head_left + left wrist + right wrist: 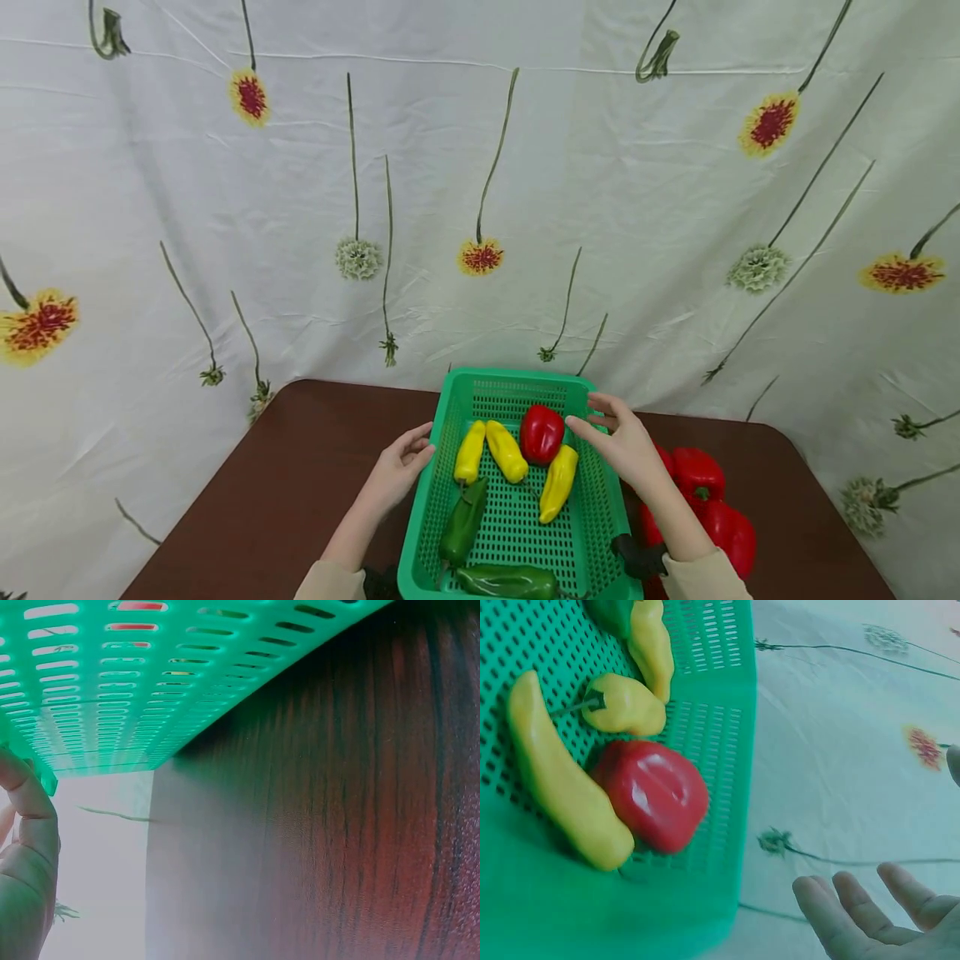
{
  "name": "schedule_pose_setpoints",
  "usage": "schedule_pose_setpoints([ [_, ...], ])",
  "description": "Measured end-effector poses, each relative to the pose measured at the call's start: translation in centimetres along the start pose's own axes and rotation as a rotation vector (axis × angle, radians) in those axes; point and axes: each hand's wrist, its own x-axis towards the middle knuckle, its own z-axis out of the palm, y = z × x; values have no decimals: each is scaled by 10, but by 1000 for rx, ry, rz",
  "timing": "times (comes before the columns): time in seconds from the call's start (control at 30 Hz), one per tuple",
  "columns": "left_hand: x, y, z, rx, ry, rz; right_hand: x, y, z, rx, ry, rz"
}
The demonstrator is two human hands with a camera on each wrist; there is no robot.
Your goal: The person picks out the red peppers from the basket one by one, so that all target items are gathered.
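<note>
A green plastic basket [525, 377] stands on a dark brown table. Inside are a red bell pepper [542, 434], three yellow peppers [506, 452] and two long green peppers [464, 523]. At the basket's left rim is my left hand [397, 468], fingers loosely bent and fingertips right at the edge; the left wrist view shows its fingers [34, 825] beside the rim. My right hand [624, 446] hovers by the right rim near the red pepper, thumb and fingers spread and holding nothing. In the right wrist view its fingers [817, 907] are apart from the peppers.
Several more red bell peppers [697, 473] lie on the table right of the basket, partly behind my right forearm. The brown table [300, 483] extends to both sides. Behind it hangs a white cloth [420, 317] with a flower print.
</note>
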Motion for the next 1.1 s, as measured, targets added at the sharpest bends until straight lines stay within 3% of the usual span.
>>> schedule_pose_setpoints([
  [0.37, 0, -1, 0, -6, 5, -11, 38, 2, 52, -5, 97, 65],
  [0.63, -2, 0, 1, -22, 1, -16, 53, 9, 81, -81, 162, 104],
  [1.1, -2, -1, 1, -24, 3, -3, 62, 26, 100, -253, 251, 151],
])
